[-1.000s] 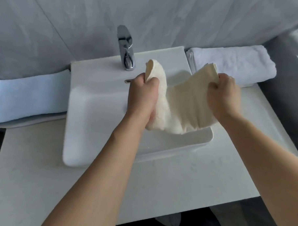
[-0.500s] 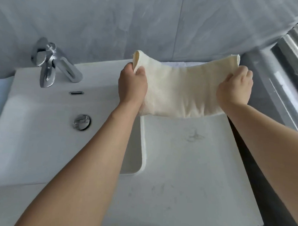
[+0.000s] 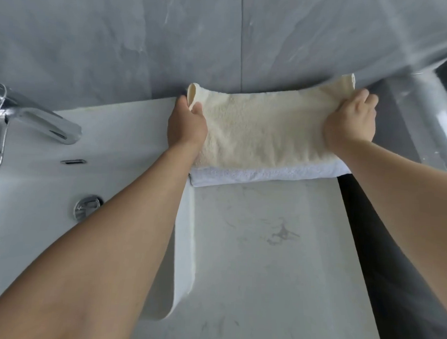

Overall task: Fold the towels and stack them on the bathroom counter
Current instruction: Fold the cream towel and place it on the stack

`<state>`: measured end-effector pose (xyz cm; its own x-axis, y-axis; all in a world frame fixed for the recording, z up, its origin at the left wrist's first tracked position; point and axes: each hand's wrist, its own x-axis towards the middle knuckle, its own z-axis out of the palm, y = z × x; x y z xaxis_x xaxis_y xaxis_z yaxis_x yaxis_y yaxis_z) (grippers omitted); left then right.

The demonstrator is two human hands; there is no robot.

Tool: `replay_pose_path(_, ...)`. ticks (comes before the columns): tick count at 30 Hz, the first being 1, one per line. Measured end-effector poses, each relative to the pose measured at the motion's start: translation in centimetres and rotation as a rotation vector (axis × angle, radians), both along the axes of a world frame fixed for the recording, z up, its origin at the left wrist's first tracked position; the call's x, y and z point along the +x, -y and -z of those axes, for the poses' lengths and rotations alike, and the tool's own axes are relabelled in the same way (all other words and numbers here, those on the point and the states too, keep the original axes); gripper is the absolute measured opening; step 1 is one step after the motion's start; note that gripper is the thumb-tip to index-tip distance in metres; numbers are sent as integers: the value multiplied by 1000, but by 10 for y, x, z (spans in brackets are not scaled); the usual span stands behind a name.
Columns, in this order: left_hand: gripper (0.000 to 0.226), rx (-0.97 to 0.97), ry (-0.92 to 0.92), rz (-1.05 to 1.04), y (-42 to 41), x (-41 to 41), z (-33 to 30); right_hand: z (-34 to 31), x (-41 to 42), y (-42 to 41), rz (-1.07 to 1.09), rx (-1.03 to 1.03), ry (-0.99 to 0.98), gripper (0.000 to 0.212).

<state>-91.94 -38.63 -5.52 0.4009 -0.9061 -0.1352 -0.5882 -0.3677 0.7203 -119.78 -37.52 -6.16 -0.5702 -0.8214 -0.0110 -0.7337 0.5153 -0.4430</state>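
A folded cream towel (image 3: 262, 130) lies stretched across a folded white towel (image 3: 268, 174) at the back of the counter (image 3: 272, 261), against the grey wall. My left hand (image 3: 186, 125) pinches the cream towel's left end, thumb on top. Its right end is gripped by my right hand (image 3: 351, 122), with the corner sticking up past the fingers. Only the white towel's front edge shows below the cream one.
The white basin (image 3: 36, 202) with its chrome tap (image 3: 32, 115) and drain (image 3: 87, 206) fills the left. A dark gap (image 3: 382, 253) drops off beyond the counter's right edge. A metal ledge (image 3: 437, 107) runs at the far right.
Both hands carried the cream towel from over the basin to the right and lowered it onto the white towel. The view swung right with them.
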Motion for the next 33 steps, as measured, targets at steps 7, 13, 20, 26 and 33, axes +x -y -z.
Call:
replay_pose_path(7, 27, -25, 142, -3, 8, -5, 11, 11, -9, 10, -45, 112, -70, 35)
replay_pose_path(13, 41, -235, 323, 29, -6, -9, 6, 8, 10, 4, -82, 47, -236, 65)
replay_pose_path(20, 61, -110, 719, 665, -24, -31, 25, 31, 49, -19, -651, 81, -171, 61)
replay_pose_path(26, 69, 12, 717, 611, -10, -1, 28, 31, 17, -18, -507, 243, -272, 67)
replay_pose_path(33, 63, -86, 626, 546, -60, 14, 1, 3, 78, -78, -572, 116, -172, 65)
